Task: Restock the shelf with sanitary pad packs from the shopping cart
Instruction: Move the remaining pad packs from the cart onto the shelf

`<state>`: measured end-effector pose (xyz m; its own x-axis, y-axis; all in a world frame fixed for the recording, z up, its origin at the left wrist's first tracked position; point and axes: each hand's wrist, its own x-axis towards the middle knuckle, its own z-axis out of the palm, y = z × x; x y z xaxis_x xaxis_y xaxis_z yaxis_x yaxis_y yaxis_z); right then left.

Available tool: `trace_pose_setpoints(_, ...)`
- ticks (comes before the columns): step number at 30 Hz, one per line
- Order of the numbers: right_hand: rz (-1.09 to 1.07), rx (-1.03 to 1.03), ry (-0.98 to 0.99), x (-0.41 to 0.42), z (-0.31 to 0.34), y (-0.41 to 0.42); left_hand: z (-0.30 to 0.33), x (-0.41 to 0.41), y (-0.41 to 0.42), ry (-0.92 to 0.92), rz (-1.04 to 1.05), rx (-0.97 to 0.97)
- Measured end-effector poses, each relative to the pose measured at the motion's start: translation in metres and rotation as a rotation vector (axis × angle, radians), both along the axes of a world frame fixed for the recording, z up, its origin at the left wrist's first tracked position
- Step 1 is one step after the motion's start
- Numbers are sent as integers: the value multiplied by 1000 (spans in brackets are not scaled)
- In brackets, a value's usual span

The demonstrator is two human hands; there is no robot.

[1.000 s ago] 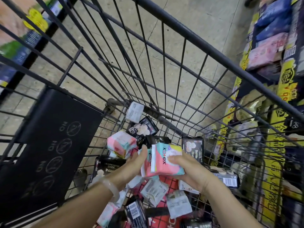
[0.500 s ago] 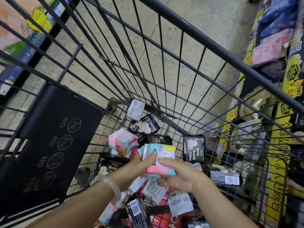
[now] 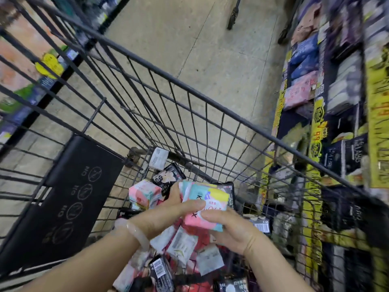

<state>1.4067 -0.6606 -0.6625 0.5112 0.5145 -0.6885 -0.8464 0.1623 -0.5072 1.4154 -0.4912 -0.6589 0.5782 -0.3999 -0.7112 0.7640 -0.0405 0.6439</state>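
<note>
Shop aisle, seen from above. Floor [image 3: 210, 60]: pale beige speckled tile w/ thin grout lines, runs down the middle to far end. Left: low dark shelving unit [image 3: 69, 66] w/ blurred goods, one yellow tag [image 3: 49, 64] on its edge. Far, top centre: dark wheeled leg [image 3: 232, 20] of some stand on the floor; can't tell what. Right: yellow price strips [image 3: 376, 123] w/ print too blurred to read. Light even, no hard shadows. Edges motion-blurred.

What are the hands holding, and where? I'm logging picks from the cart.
Both hands hold pastel pad packs: left hand at the left side, right hand at the bottom edge.
</note>
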Motion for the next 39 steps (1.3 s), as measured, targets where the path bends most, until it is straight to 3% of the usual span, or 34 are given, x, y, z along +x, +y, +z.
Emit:
trace_pose_setpoints(14,-134,-208,-402,-32,178,-6,137,8,-3,-283,-232,-145)
trace_pose_setpoints(18,-213,-241,-542,-53,246,-5,199,4,-10,-441,-362,-202)
trace_pose_setpoints(23,-316,-315,-695,-85,330,-7,271,0,-32,-635,-407,-314)
trace_pose_setpoints(29,-377,-463,-903,-133,413,-11,343,-11,-67,-845,-423,-308)
trace_pose_setpoints(33,-488,-529,-1013,-177,466,-17,406,-46,-85,-894,-510,-418)
trace_pose_setpoints(36,-532,-595,-1120,-211,506,-25,461,-75,-99,-994,-728,-639)
trace_pose_setpoints(39,-584,-684,-1197,-254,551,-30,512,-98,-120,-1095,-802,-727)
